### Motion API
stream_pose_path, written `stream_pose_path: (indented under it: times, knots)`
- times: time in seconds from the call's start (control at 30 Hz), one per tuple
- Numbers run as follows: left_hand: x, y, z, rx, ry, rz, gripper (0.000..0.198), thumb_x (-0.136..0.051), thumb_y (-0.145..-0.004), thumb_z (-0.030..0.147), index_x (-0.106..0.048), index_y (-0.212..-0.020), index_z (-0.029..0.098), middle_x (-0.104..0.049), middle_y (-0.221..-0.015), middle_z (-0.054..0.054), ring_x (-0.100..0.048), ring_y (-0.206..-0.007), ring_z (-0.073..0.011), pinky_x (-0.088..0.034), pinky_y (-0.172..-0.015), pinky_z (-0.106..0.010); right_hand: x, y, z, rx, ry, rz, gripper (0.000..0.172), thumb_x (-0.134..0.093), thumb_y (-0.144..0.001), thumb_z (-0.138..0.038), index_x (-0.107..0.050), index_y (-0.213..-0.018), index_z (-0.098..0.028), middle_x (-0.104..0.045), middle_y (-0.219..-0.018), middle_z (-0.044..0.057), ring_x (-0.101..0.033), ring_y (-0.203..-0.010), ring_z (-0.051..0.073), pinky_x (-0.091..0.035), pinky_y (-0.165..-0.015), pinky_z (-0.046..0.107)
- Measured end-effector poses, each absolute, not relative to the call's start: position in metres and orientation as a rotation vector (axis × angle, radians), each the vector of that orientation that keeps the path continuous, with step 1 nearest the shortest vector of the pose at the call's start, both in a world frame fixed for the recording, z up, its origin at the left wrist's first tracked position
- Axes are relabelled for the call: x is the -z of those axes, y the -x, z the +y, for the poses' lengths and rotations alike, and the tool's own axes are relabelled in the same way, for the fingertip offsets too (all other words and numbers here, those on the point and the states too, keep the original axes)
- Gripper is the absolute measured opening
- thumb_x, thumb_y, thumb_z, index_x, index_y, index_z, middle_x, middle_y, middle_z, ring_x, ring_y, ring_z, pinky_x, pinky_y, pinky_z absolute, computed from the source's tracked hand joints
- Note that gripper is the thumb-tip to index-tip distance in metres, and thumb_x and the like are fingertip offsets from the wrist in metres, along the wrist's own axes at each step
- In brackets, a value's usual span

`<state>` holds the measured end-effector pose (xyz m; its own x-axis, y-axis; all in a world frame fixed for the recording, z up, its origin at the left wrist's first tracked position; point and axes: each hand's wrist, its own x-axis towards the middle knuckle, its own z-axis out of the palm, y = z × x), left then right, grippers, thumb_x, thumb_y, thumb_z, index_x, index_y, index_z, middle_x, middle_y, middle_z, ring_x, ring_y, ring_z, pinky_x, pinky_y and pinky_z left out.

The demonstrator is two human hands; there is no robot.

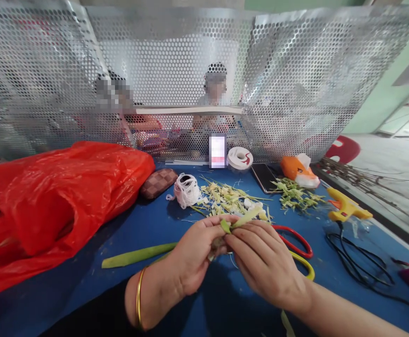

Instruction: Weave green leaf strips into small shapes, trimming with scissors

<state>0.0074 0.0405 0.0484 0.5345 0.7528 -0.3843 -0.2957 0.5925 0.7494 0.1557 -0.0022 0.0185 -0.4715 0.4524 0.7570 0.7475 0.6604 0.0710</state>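
My left hand [197,248], with a gold bangle at the wrist, is closed around a small folded piece of green leaf [225,226]. Against it, my right hand [266,262] pinches a pale green strip [248,216] that sticks up to the right. The fingertips of both hands meet, and they partly hide the leaf pieces. A long green leaf [137,255] lies on the blue table behind my left wrist. Scissors with red [301,241] and yellow handles lie partly under my right hand.
A red plastic bag [67,201] fills the left side. Beyond my hands are white string [186,191], leaf scraps [225,196], a ribbon spool [239,159] and a phone [265,178]. At right lies a yellow glue gun [348,208] with its cable. People show behind a perforated sheet [176,61].
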Motion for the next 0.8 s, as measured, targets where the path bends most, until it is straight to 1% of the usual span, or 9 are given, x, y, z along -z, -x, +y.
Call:
stream_pose_path:
  times: [0.1, 0.17, 0.23, 0.33, 0.43, 0.5, 0.6, 0.67, 0.8]
  knots:
    - [-0.048, -0.006, 0.043, -0.681, -0.676, 0.721, 0.029, -0.059, -0.065, 0.009, -0.074, -0.088, 0.016, -0.068, -0.077, -0.003, -0.056, -0.065, -0.0092, -0.041, -0.062, -0.019, -0.022, -0.154, -0.002, 0.473, 0.979, -2.087, 0.022, -0.050, -0.083, -0.005, -0.066, -0.098, -0.011, -0.072, -0.088, 0.011, -0.065, -0.083, 0.022, -0.051, -0.084, 0.041]
    - [-0.047, -0.006, 0.044, -0.674, -0.677, 0.673, 0.031, -0.058, -0.063, 0.007, -0.074, -0.088, 0.015, -0.066, -0.073, -0.001, -0.055, -0.063, -0.0088, -0.042, -0.062, -0.019, -0.022, -0.155, -0.002, 0.471, 1.007, -2.083, 0.021, -0.050, -0.083, -0.006, -0.066, -0.097, -0.011, -0.072, -0.087, 0.011, -0.065, -0.082, 0.022, -0.050, -0.084, 0.041]
    - [-0.047, -0.005, 0.044, -0.676, -0.681, 0.675, 0.026, -0.064, -0.067, 0.008, -0.073, -0.090, 0.015, -0.068, -0.077, -0.002, -0.057, -0.065, -0.0083, -0.043, -0.063, -0.018, -0.020, -0.157, -0.003, 0.528, 1.018, -2.111, 0.022, -0.051, -0.084, -0.007, -0.067, -0.098, -0.012, -0.073, -0.090, 0.010, -0.065, -0.086, 0.023, -0.048, -0.085, 0.041]
    - [-0.047, -0.005, 0.044, -0.720, -0.678, 0.745, 0.022, -0.070, -0.073, 0.011, -0.072, -0.094, 0.014, -0.071, -0.088, -0.005, -0.061, -0.071, -0.0084, -0.045, -0.067, -0.017, -0.015, -0.158, -0.005, 0.701, 0.982, -2.170, 0.025, -0.048, -0.086, -0.008, -0.068, -0.102, -0.013, -0.074, -0.097, 0.009, -0.065, -0.095, 0.024, -0.044, -0.089, 0.042]
    - [-0.048, -0.006, 0.044, -0.752, -0.656, 0.770, 0.016, -0.067, -0.077, 0.009, -0.071, -0.092, 0.012, -0.072, -0.087, -0.007, -0.063, -0.070, -0.0082, -0.046, -0.066, -0.016, -0.011, -0.157, -0.007, 0.812, 0.963, -2.203, 0.029, -0.045, -0.089, -0.008, -0.068, -0.104, -0.014, -0.075, -0.099, 0.009, -0.065, -0.097, 0.023, -0.042, -0.091, 0.042]
    - [-0.049, -0.007, 0.044, -0.761, -0.637, 0.768, 0.013, -0.065, -0.079, 0.008, -0.071, -0.090, 0.012, -0.072, -0.086, -0.007, -0.064, -0.070, -0.0084, -0.046, -0.065, -0.016, -0.010, -0.156, -0.007, 0.835, 0.996, -2.180, 0.027, -0.047, -0.088, -0.010, -0.069, -0.104, -0.015, -0.075, -0.099, 0.008, -0.065, -0.095, 0.023, -0.042, -0.092, 0.041]
    - [-0.047, -0.007, 0.043, -0.764, -0.637, 0.770, 0.015, -0.066, -0.079, 0.010, -0.071, -0.094, 0.013, -0.072, -0.087, -0.007, -0.065, -0.074, -0.0094, -0.047, -0.065, -0.016, -0.008, -0.155, -0.006, 0.840, 0.970, -2.148, 0.024, -0.051, -0.087, -0.010, -0.069, -0.102, -0.015, -0.074, -0.100, 0.009, -0.065, -0.098, 0.023, -0.043, -0.093, 0.041]
    - [-0.046, -0.008, 0.041, -0.753, -0.645, 0.757, 0.016, -0.068, -0.079, 0.013, -0.071, -0.095, 0.013, -0.072, -0.088, -0.006, -0.066, -0.076, -0.0103, -0.047, -0.066, -0.016, -0.008, -0.155, -0.005, 0.840, 0.903, -2.169, 0.024, -0.050, -0.087, -0.010, -0.069, -0.102, -0.014, -0.074, -0.099, 0.009, -0.064, -0.100, 0.023, -0.044, -0.093, 0.040]
    - [-0.041, -0.011, 0.037, -0.730, -0.626, 0.679, 0.015, -0.072, -0.075, 0.017, -0.073, -0.089, 0.013, -0.072, -0.083, -0.005, -0.065, -0.072, -0.0104, -0.048, -0.067, -0.017, -0.006, -0.155, -0.003, 0.877, 0.824, -2.213, 0.027, -0.046, -0.089, -0.012, -0.070, -0.100, -0.014, -0.074, -0.095, 0.008, -0.065, -0.095, 0.023, -0.043, -0.094, 0.041]
